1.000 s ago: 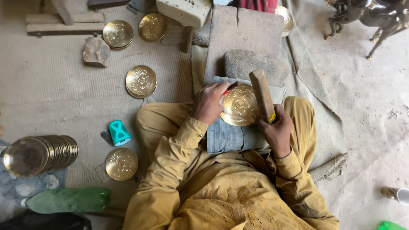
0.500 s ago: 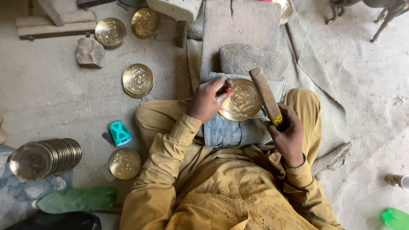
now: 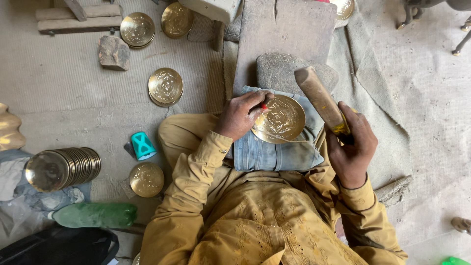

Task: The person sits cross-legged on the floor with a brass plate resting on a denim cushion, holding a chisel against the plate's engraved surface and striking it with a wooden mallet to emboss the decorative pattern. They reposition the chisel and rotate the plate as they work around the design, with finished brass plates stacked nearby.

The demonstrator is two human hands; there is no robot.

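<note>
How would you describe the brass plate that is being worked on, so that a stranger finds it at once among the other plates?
Start from the person's lap, where a folded blue cloth lies. The brass plate rests tilted on that cloth, with the left hand pressing a small tool against its engraved face. Every other plate lies on the floor or stands in a stack; only this one is touched.

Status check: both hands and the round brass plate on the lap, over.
Left hand pins a small red-tipped tool on the round brass plate. Right hand grips a wooden mallet, raised clear of it. Plate sits on folded denim cloth; nothing blocking.
</note>
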